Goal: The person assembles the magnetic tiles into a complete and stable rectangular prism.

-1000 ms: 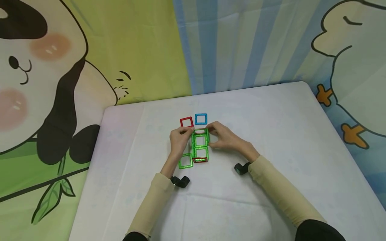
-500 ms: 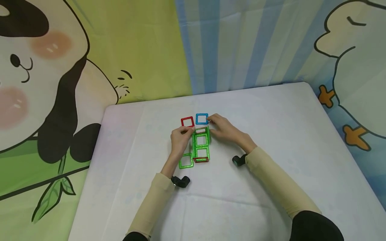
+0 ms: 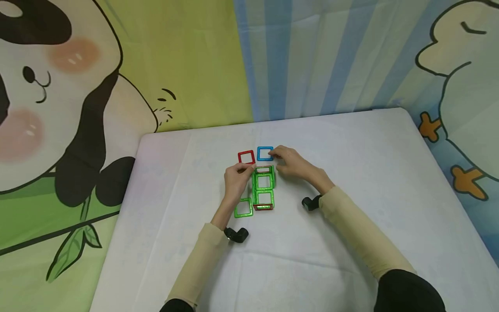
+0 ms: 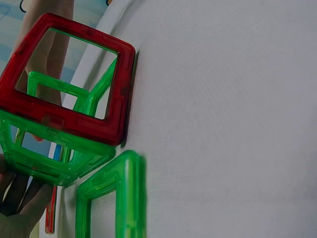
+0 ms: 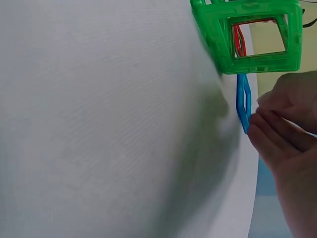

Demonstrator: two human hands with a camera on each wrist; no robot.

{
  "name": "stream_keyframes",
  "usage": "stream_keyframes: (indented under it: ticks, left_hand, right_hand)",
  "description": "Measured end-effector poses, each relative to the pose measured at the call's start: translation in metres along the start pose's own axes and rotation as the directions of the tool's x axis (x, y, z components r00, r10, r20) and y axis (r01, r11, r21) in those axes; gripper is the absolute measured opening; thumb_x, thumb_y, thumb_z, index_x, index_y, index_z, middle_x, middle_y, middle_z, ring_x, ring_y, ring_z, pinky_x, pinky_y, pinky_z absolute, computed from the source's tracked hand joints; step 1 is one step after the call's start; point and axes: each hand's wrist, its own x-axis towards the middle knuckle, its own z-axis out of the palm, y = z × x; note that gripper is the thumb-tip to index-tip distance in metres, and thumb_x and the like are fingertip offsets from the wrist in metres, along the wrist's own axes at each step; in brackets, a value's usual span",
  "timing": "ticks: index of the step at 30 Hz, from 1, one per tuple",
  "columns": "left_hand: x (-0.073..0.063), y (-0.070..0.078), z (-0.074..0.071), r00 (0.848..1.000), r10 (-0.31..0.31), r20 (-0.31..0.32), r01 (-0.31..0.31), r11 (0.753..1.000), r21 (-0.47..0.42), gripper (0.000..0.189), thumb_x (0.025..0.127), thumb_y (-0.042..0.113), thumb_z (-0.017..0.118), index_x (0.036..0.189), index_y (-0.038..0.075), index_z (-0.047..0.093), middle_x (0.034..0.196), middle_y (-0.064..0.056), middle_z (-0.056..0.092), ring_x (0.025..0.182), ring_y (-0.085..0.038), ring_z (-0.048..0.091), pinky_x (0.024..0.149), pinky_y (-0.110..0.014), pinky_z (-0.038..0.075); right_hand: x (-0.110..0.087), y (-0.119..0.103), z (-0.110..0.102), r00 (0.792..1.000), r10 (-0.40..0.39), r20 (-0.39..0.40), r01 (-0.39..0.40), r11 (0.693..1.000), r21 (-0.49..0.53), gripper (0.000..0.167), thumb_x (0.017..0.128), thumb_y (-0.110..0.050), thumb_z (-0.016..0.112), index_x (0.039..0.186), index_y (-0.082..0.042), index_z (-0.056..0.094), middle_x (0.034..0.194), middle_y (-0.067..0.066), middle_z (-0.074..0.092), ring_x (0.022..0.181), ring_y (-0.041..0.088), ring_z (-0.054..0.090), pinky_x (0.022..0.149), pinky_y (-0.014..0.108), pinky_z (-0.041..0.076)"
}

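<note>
Green magnetic tiles with red tiles at both ends form a box-like frame (image 3: 263, 190) on the table. My left hand (image 3: 235, 180) pinches its far left corner between thumb and finger. In the left wrist view, the near red end tile (image 4: 121, 89) stands tilted in front, with the fingers (image 4: 32, 206) against the green side. My right hand (image 3: 293, 164) reaches past the frame, a fingertip touching the right edge of a flat blue magnetic tile (image 3: 265, 160). Its thumb is apart from that tile in the head view.
A loose red tile (image 3: 245, 152) lies flat left of the blue one. Another green tile (image 3: 243, 216) lies flat by the frame's near left side. A white cloth covers the table (image 3: 331, 260); a cartoon-printed curtain (image 3: 202, 65) hangs behind its far edge.
My right hand has left the green frame's right side and moved away from me to the blue tile. The left hand keeps its place at the frame's corner. The view shifts slightly.
</note>
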Motion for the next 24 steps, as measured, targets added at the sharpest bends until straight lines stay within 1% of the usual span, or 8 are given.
stream_keyframes:
  ticks: [2,4,9,12,15,18,21,24]
  left_hand:
    - [0.0,0.0,0.0,1.0,0.003,0.007,-0.003,1.0,-0.003,0.024,0.094,0.028,0.076,0.098,0.005,0.08,0.096,-0.008,0.075,0.088,-0.016,0.062,0.076,-0.027,0.049]
    - [0.0,-0.001,0.001,1.0,0.002,0.014,-0.002,1.0,-0.004,0.025,0.094,0.029,0.077,0.098,0.005,0.08,0.096,-0.007,0.075,0.087,-0.015,0.062,0.075,-0.026,0.049]
    - [0.0,0.0,0.002,1.0,0.007,0.011,-0.007,1.0,-0.004,0.026,0.094,0.029,0.076,0.098,0.004,0.08,0.094,-0.008,0.074,0.084,-0.015,0.061,0.072,-0.025,0.048]
    - [-0.001,0.0,0.003,1.0,0.005,0.012,-0.005,1.0,0.0,0.024,0.094,0.028,0.076,0.097,0.005,0.08,0.094,-0.007,0.074,0.084,-0.015,0.06,0.072,-0.026,0.048]
    - [-0.002,0.0,0.003,1.0,0.001,0.015,-0.001,1.0,0.001,0.023,0.095,0.028,0.076,0.097,0.005,0.079,0.093,-0.007,0.074,0.084,-0.015,0.061,0.072,-0.026,0.048]
    - [-0.003,0.0,0.003,1.0,-0.005,0.015,0.005,1.0,0.0,0.024,0.095,0.028,0.076,0.098,0.005,0.079,0.094,-0.007,0.074,0.085,-0.016,0.062,0.073,-0.026,0.048]
    - [-0.002,0.001,0.002,1.0,-0.013,0.011,0.013,1.0,0.0,0.024,0.095,0.029,0.075,0.098,0.005,0.079,0.095,-0.007,0.074,0.087,-0.016,0.062,0.074,-0.026,0.048]
    - [-0.001,0.001,-0.001,1.0,-0.016,0.004,0.016,1.0,0.001,0.024,0.095,0.029,0.075,0.098,0.006,0.079,0.096,-0.007,0.074,0.088,-0.017,0.061,0.075,-0.027,0.049]
  right_hand:
    - [0.005,0.0,0.0,0.999,-0.001,-0.033,0.001,1.0,-0.012,0.043,0.093,0.003,0.062,0.135,0.01,0.058,0.131,0.025,0.062,0.121,0.036,0.06,0.106,0.051,0.048]
    - [0.01,0.001,0.001,0.999,0.006,-0.047,-0.007,1.0,-0.027,0.043,0.094,0.001,0.065,0.135,0.011,0.058,0.132,0.025,0.061,0.123,0.037,0.059,0.108,0.05,0.047]
    - [0.025,0.004,0.004,0.998,0.031,-0.052,-0.034,0.997,-0.071,0.05,0.094,-0.007,0.072,0.137,0.011,0.055,0.137,0.026,0.057,0.13,0.038,0.055,0.113,0.05,0.043]
    - [0.032,0.006,0.005,0.997,0.044,-0.056,-0.049,0.996,-0.076,0.055,0.093,-0.011,0.075,0.139,0.01,0.054,0.141,0.026,0.054,0.132,0.038,0.052,0.115,0.05,0.041]
    - [0.037,0.007,0.006,0.997,0.067,-0.033,-0.069,0.995,-0.069,0.061,0.092,-0.015,0.077,0.142,0.009,0.051,0.147,0.026,0.051,0.139,0.039,0.048,0.118,0.051,0.037]
    - [0.039,0.009,0.007,0.996,0.087,0.015,-0.086,0.994,-0.073,0.065,0.093,-0.018,0.078,0.146,0.008,0.049,0.152,0.025,0.048,0.144,0.039,0.043,0.121,0.05,0.033]
    - [0.04,0.009,0.009,0.995,0.088,0.041,-0.084,0.992,-0.09,0.063,0.095,-0.017,0.076,0.146,0.007,0.049,0.152,0.025,0.049,0.145,0.039,0.042,0.121,0.051,0.033]
    - [0.039,0.007,0.009,0.996,0.074,0.042,-0.069,0.991,-0.117,0.059,0.097,-0.016,0.073,0.146,0.006,0.05,0.149,0.025,0.052,0.142,0.039,0.045,0.12,0.051,0.035]
